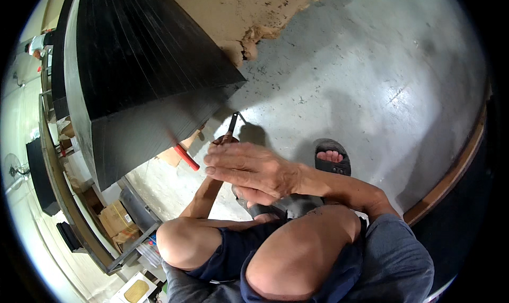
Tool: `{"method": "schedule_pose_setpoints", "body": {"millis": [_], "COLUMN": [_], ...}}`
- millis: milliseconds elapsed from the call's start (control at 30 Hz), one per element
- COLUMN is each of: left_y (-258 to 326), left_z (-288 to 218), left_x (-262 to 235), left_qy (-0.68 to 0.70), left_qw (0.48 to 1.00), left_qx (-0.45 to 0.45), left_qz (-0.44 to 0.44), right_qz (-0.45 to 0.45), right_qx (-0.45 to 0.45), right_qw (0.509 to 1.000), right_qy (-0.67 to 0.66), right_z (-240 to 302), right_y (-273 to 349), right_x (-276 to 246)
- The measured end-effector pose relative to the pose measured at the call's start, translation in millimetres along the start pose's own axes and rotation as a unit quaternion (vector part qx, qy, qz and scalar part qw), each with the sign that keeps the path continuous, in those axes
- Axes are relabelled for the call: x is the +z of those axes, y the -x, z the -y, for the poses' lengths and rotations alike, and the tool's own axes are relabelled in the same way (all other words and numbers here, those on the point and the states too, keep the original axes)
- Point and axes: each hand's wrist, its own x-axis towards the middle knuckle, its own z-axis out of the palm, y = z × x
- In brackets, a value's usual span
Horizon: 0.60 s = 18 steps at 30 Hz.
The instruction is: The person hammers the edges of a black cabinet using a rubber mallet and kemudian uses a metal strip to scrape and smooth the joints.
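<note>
My right hand [252,171] is held out over the floor with its fingers stretched toward the left and nothing visible in it. Behind it, my left hand [225,139] is mostly covered; its fingers are closed around a slim black tool [233,123] with a small hole near the end. The tool's other end is hidden. Just left of my right fingertips is a red handle [186,158], apart from them; a blurred streak runs up from it across the large black block [154,54]. What supports the handle cannot be made out.
Brown cardboard [249,16] with a torn edge lies on the grey floor [371,80], among dark crumbs. At left stands a shelf with cardboard boxes [115,218]. My sandalled foot [333,157] is ahead on the right. Another person [38,46] is far left.
</note>
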Motion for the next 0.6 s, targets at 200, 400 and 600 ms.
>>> {"method": "schedule_pose_setpoints", "body": {"millis": [200, 400, 600], "left_y": [40, 30, 42], "left_z": [-40, -39, -49], "left_x": [128, 112, 116], "left_qy": [-0.236, -0.303, -0.358], "left_qw": [0.969, 0.939, 0.92], "left_qx": [0.045, -0.031, -0.032], "left_qz": [-0.052, -0.159, -0.153], "right_qz": [-0.147, -0.085, -0.076], "right_qx": [-0.17, -0.202, -0.034], "right_qw": [0.97, 0.972, 0.994], "right_qy": [0.094, 0.083, 0.071], "right_z": [-24, -81, -128], "right_y": [-158, -170, -73], "right_x": [-35, -21, -34]}}
